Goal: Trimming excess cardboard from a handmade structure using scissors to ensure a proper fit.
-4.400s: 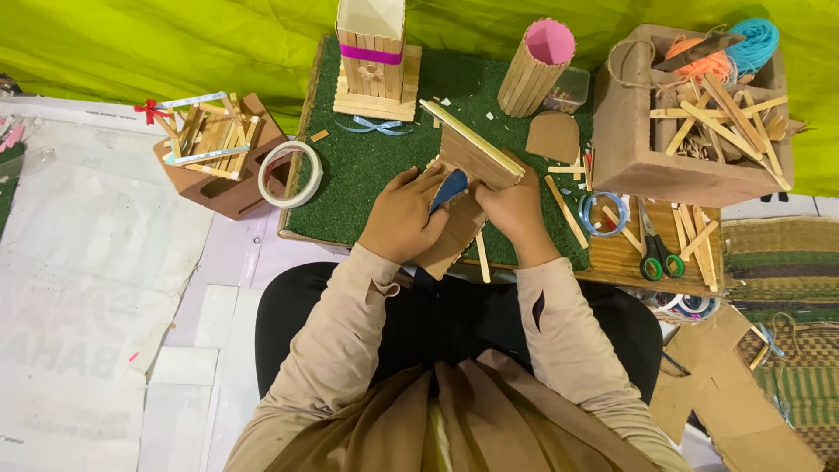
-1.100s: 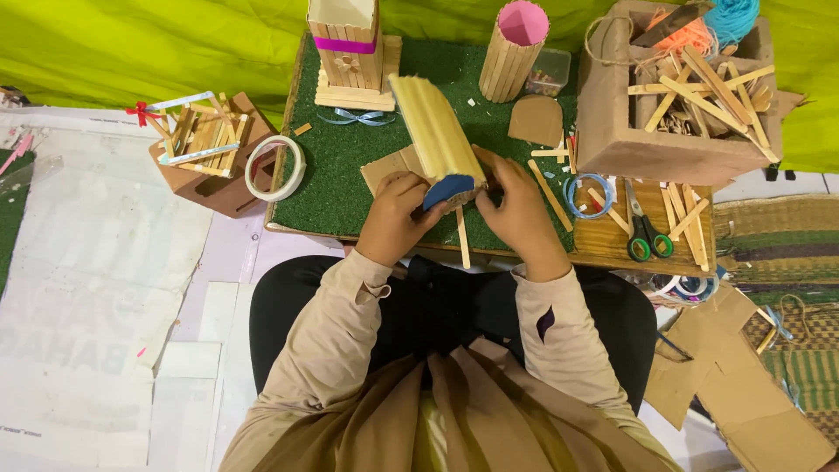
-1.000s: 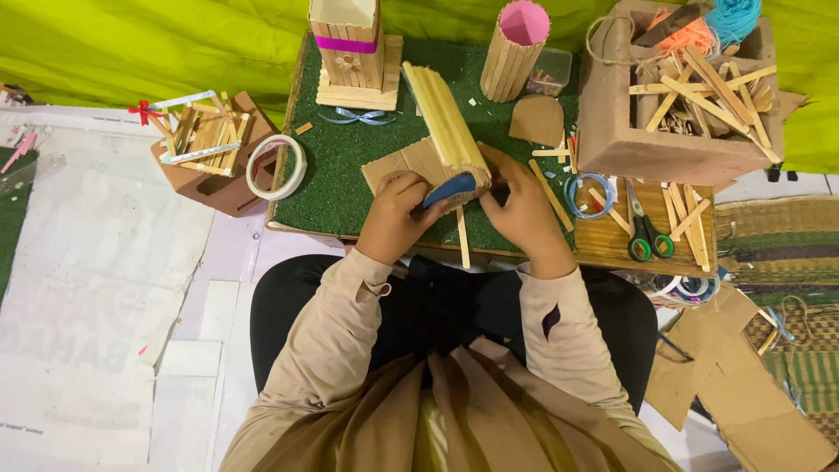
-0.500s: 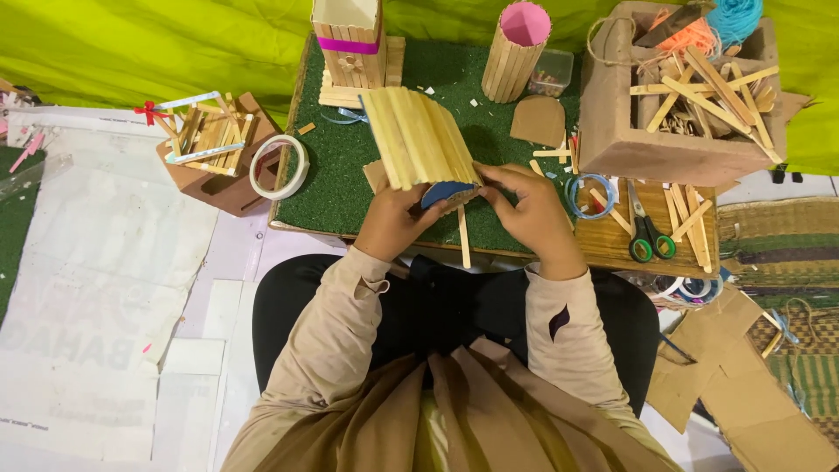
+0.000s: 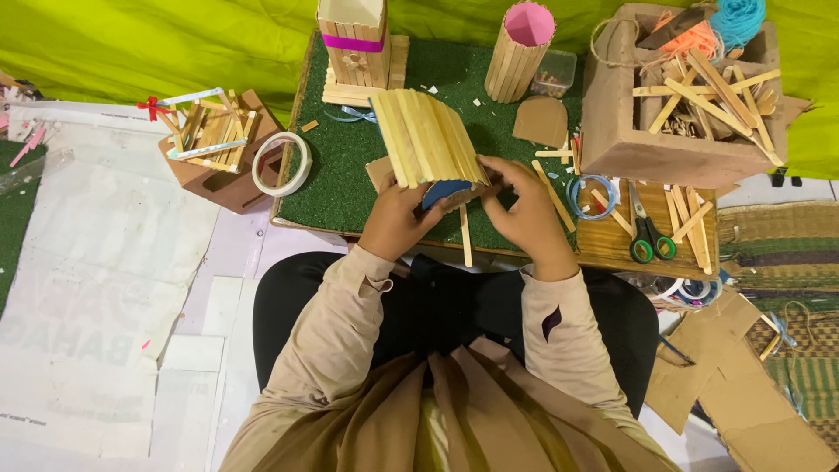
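Far left of the left hand's fingers, a brown box of sticks [image 5: 212, 144] and a roll of white tape [image 5: 281, 163] sit at the edge of the green turf mat [image 5: 341, 175].

The left hand [image 5: 398, 223] has its fingers [image 5: 411, 188] curled and pressed onto the lower left edge of the stick panel [image 5: 426, 135], a curved sheet of pale craft sticks raised just above the mat. A blue piece [image 5: 444, 190] shows directly under the panel, between the 2 hands; what it is cannot be told. 1 loose stick [image 5: 465, 236] lies just below the fingers.

The right hand [image 5: 524, 214] mirrors the grip: its fingers [image 5: 500, 175] pinch the panel's lower right corner against a cardboard backing.

Recommended handling, as a judgement: keep pressure even on both lower corners so the sticks stay aligned, and press along the joint, not on the free upper edge, which may flex.

Right of the right fingers lie a blue tape ring [image 5: 592, 194], green-handled scissors [image 5: 645, 236] and a cardboard box of sticks and yarn [image 5: 690, 96].
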